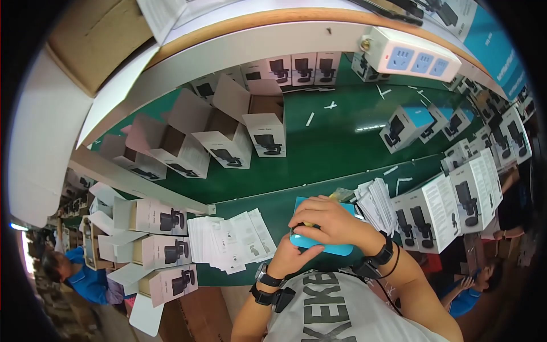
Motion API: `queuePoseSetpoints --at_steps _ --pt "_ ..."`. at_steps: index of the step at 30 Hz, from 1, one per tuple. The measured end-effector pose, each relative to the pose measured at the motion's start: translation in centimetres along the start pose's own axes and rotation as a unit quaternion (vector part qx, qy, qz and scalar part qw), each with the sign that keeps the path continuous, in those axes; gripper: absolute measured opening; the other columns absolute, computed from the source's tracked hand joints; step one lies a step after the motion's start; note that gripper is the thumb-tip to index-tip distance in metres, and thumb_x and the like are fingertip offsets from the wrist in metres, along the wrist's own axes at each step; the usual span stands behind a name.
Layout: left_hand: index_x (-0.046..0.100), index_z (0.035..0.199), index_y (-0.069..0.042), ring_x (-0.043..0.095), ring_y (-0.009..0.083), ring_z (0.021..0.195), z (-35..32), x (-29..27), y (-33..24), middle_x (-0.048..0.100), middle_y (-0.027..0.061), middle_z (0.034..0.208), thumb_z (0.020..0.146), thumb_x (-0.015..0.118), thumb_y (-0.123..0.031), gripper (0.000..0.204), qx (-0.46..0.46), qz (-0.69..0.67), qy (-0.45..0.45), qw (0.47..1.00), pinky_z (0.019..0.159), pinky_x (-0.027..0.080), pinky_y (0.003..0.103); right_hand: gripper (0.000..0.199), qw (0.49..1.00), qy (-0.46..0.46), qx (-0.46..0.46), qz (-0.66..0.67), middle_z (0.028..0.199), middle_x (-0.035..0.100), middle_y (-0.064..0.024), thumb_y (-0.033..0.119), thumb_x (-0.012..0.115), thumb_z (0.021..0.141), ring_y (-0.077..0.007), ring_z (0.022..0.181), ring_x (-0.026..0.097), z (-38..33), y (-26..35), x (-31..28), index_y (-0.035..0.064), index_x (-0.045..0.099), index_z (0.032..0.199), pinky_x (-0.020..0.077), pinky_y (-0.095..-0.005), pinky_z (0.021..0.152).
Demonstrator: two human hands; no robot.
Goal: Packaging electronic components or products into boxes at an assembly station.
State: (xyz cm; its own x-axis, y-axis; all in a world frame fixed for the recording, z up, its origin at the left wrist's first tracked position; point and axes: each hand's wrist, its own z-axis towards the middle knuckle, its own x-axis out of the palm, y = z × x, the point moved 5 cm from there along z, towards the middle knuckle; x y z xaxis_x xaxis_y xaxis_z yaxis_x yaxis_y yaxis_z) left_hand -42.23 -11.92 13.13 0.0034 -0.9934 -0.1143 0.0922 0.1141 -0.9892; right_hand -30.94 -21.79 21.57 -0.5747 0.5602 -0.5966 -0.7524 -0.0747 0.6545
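Note:
Close in front of my body is a flat-faced bright blue box (pixel 339 249), partly covered by both hands. My left hand (pixel 292 254) grips its near left edge, the thumb lying across the blue face. Over the box, my right hand (pixel 326 221) has its fingers curled in and touching near the left fingertips. A small dark and yellowish thing shows between the fingers, too hidden to name. Just beyond the right hand lies a yellowish see-through object (pixel 342 194). A fanned pile of white leaflets (pixel 232 239) is left of my hands, and a stack of folded papers (pixel 376 205) is to the right.
Open white cartons (pixel 165 251) line the left side, with more open cartons (pixel 228 145) on the green bench (pixel 325 137). Closed boxes with blue tops (pixel 405 128) stand far right, upright printed boxes (pixel 439 214) nearer. A power strip (pixel 413 57) hangs from the shelf. Co-workers sit both sides.

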Motion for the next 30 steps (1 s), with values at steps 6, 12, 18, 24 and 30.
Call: queuePoseSetpoints --at_steps 6,12,18,24,30 --pt "0.070 0.111 -0.007 0.066 0.0262 0.114 0.0 0.4 -0.5 0.069 0.0120 0.122 0.087 0.085 -0.018 0.031 -0.007 0.015 -0.042 0.999 0.091 0.054 0.039 0.031 0.987 -0.030 0.144 0.062 0.095 0.068 -0.0077 0.023 0.084 0.085 -0.0218 0.081 0.066 -4.5 1.5 -3.4 0.0062 0.071 0.108 0.0516 -0.0337 0.069" --pt "0.068 0.124 -0.006 0.050 0.0354 0.138 -0.1 1.3 -0.7 0.065 0.0154 0.133 0.081 0.088 -0.010 0.047 0.092 0.046 -0.215 0.971 0.105 0.049 0.045 0.049 0.922 -0.101 0.370 0.057 0.097 0.071 -0.0121 0.025 0.087 0.083 -0.0227 0.077 0.065 -14.9 2.9 -4.5 0.0059 0.071 0.125 0.0543 -0.0356 0.070" --pt "0.065 0.133 -0.002 0.047 0.0366 0.143 0.3 -0.1 -0.3 0.059 0.0168 0.140 0.079 0.087 -0.002 0.058 -0.007 -0.050 -0.131 0.990 0.109 0.048 0.045 0.049 0.920 -0.228 0.320 -0.005 0.097 0.072 -0.0108 0.009 0.086 0.081 -0.0206 0.078 0.065 -16.2 1.0 -2.9 0.0050 0.072 0.128 0.0527 -0.0334 0.066" --pt "0.069 0.133 -0.004 0.051 0.0347 0.137 0.0 -0.5 2.3 0.051 0.0166 0.145 0.083 0.082 0.003 0.052 0.080 0.169 -0.064 0.980 0.114 0.044 0.044 0.042 0.918 -0.318 0.160 -0.176 0.095 0.071 -0.0098 0.000 0.086 0.078 -0.0218 0.075 0.066 -17.6 -0.5 -1.0 0.0086 0.077 0.118 0.0515 -0.0325 0.062" --pt "0.074 0.125 -0.007 0.052 0.0388 0.134 -1.4 -0.7 3.2 0.053 0.0171 0.142 0.080 0.086 -0.004 0.047 0.096 0.159 -0.072 0.980 0.112 0.044 0.048 0.046 0.903 -0.313 0.180 -0.232 0.103 0.071 -0.0097 0.001 0.086 0.075 -0.0204 0.072 0.062 -18.6 0.8 -0.7 0.0118 0.078 0.119 0.0504 -0.0313 0.059"
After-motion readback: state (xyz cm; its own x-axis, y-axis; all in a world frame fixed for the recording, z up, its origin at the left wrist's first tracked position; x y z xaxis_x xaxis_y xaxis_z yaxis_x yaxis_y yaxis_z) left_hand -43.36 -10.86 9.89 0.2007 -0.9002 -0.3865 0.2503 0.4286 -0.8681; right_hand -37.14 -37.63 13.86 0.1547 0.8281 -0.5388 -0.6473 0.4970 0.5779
